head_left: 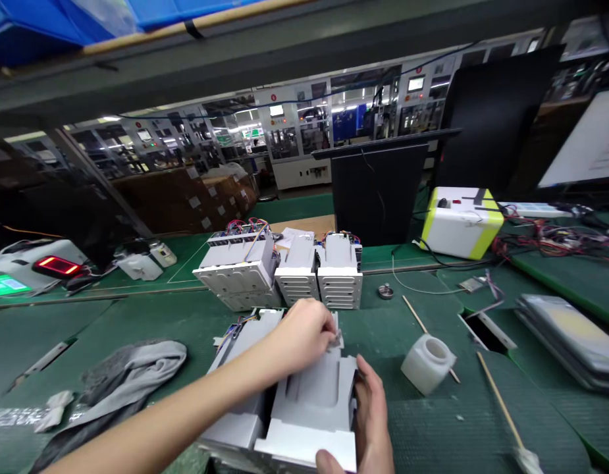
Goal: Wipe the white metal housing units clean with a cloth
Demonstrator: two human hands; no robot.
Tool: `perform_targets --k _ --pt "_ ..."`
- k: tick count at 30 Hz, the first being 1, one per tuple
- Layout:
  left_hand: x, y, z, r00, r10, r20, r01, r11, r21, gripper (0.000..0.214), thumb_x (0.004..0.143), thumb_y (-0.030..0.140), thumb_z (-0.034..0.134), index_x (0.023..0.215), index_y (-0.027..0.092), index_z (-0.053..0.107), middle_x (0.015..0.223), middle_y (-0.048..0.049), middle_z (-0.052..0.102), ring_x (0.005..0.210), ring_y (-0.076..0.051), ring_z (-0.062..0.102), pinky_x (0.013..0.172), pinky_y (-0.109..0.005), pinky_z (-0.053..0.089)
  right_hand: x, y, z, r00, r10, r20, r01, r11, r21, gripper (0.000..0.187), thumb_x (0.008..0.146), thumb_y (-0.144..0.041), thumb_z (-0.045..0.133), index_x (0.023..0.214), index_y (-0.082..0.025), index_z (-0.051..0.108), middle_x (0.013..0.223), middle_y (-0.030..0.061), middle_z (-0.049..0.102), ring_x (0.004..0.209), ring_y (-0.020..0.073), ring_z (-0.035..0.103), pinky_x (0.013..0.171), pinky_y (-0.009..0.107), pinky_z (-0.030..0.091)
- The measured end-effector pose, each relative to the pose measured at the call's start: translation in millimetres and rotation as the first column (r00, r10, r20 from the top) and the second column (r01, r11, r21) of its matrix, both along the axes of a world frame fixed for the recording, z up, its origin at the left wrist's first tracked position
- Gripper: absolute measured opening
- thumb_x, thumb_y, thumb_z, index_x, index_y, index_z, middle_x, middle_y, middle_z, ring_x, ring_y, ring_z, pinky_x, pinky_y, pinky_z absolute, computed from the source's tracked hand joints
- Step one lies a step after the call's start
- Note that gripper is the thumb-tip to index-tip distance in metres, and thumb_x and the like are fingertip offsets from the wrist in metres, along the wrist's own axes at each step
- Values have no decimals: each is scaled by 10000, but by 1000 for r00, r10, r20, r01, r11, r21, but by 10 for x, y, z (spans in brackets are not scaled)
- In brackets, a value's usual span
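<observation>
Now the left hand (307,332) bunches over the twelve-o'clock end of the grey unit (309,415) at six o'clock, its pinch too blurred to tell, while the right hand (374,421) grips the three-o'clock side. Work here looks unfinished; three similar units (297,263) stand beyond, towards twelve.

Nothing legible. At 9 o'clock, white device (62,251): lit red display (58,265), green screen (8,285), characters unreadable. 10 o'clock: pale labels on brown cartons (178,191), too small. 12 o'clock: round red sign (273,97) on machine (289,172), symbol unclear. Between 2 and 3: whiteboard (581,141), faint writing, blurred.
</observation>
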State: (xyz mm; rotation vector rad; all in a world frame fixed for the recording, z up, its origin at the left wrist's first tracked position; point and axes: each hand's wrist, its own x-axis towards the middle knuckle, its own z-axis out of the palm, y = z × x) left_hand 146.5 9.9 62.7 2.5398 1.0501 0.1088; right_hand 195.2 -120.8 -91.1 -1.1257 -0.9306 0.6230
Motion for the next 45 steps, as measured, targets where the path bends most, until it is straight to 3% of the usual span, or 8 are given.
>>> perform_targets --k 7,11,17,21,26,35,42,45 --pt "57 361 -59 998 36 53 -33 998 -58 158 756 88 615 791 139 760 804 -64 765 777 -182 693 771 -284 491 25 -24 42 1000 11 -13 -11 1000 -7 1044 652 -484 731 1495 -180 196 1375 188 475 1247 377 521 973 464 480" --pt "-190 63 43 996 58 63 -49 989 -136 157 765 107 618 766 166 763 777 -20 757 760 -163 684 708 -227 479 -2 -11 16 1000 12 -15 -12 1000 8 1064 614 -504 750 1484 -194 221 1419 188 439 1294 405 472 1021 500 438" --pt "-460 -497 103 996 84 32 -73 965 -253 120 783 145 680 762 231 761 852 8 737 879 -159 644 830 -241 451 -43 -18 -11 998 35 -45 -35 999 -9 1121 566 -471 785 1493 -212 210 1446 193 409 1310 429 446 1038 544 409" --pt "-399 -203 51 994 98 38 -95 992 -88 134 800 141 653 791 204 771 833 -24 746 868 -190 650 836 -277 452 -23 -25 29 996 43 -74 -45 999 -23 1053 616 -474 749 1485 -206 218 1424 190 431 1297 409 464 1014 523 439" --pt "-248 202 -20 992 96 84 -92 995 -45 150 780 111 636 797 181 768 850 -39 763 830 -187 678 784 -263 480 15 0 118 983 78 -169 -81 997 -12 981 706 -523 676 1475 -189 167 1383 196 447 1231 360 537 965 473 482" --pt "-549 -360 179 995 -70 69 84 969 -231 124 756 120 728 768 234 777 782 41 755 803 -110 683 744 -150 480 -53 -35 9 995 64 -71 -64 998 8 1000 665 -505 706 1477 -201 208 1404 183 441 1279 377 486 983 479 464" --pt "-317 199 14 995 23 95 -17 998 -64 140 771 84 654 819 117 782 857 -102 759 853 -225 683 791 -285 475 16 -28 61 997 61 -39 -61 998 -2 955 698 -504 684 1463 -193 204 1387 184 430 1251 358 504 988 478 452" --pt "-318 135 64 996 -17 93 25 996 -84 127 778 95 660 813 123 779 855 -88 759 852 -209 685 785 -267 479 -2 -30 86 995 48 -85 -50 999 -20 932 715 -505 660 1461 -200 193 1391 183 418 1261 355 491 1017 489 428"
